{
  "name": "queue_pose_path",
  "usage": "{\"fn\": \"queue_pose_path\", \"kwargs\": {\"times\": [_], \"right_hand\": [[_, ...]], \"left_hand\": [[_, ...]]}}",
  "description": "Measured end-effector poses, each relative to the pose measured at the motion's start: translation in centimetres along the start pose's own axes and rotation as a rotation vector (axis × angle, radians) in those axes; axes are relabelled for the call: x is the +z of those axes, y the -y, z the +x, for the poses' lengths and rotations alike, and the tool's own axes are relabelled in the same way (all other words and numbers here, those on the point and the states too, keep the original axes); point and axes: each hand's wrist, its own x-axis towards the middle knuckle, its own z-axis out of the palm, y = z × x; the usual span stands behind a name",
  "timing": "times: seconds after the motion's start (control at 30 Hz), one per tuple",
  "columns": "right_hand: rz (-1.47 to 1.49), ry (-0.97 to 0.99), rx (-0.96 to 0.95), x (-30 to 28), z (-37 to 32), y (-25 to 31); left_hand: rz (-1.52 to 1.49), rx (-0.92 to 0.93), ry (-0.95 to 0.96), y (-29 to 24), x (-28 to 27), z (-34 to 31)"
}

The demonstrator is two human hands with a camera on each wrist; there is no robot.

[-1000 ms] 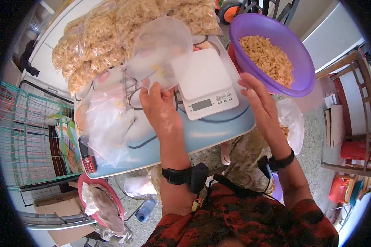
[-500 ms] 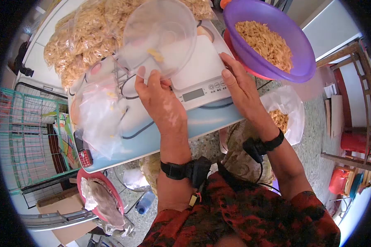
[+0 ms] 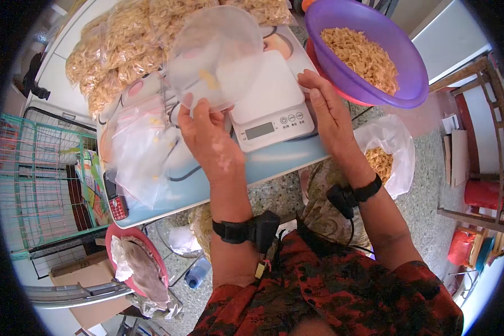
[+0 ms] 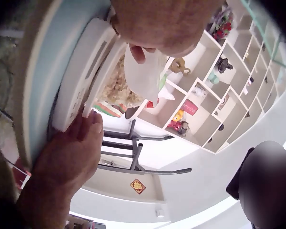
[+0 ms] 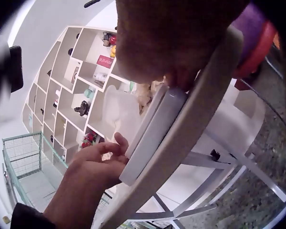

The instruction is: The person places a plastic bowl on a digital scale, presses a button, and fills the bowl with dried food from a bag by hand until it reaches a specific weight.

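Note:
Tilted above the table's far side, a translucent bowl (image 3: 215,56) with a few yellowish pieces is pinched near its rim by the left hand (image 3: 215,143). The white kitchen scale (image 3: 271,103) lies just right of that hand, which also touches the scale's left end in the right wrist view (image 5: 93,164). At the scale's right edge rests the right hand (image 3: 333,115), fingers nearly straight; the left wrist view shows this hand (image 4: 69,160) against the scale's side (image 4: 81,76). The scale's pan carries nothing.
Filled bags (image 3: 123,42) are piled along the back. A purple basin (image 3: 409,73) of dry flakes stands right, above an open bag (image 3: 381,168) of flakes. Flat plastic bags (image 3: 137,159) and a phone (image 3: 117,207) lie left.
The right hand has come in from the right and now touches the scale. The scale sits slightly farther left on the table. The bowl stays in the left hand.

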Motion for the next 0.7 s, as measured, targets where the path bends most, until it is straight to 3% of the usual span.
{"fn": "queue_pose_path", "kwargs": {"times": [0.17,0.37,0.57,0.7], "right_hand": [[0.011,-0.031,0.019,-0.2,0.2,-0.5],[-0.051,0.036,0.018,-0.2,0.2,0.4],[-0.045,0.059,0.027,-0.3,0.2,1.1],[-0.013,0.064,0.059,-0.2,0.2,0.9]], "left_hand": [[-0.032,0.048,-0.063,-2.3,-0.1,0.9],[-0.116,0.008,-0.009,-1.8,-1.0,1.9],[0.21,0.048,0.059,-3.5,0.4,0.9],[0.304,-0.03,0.103,-3.1,0.6,1.0]]}}
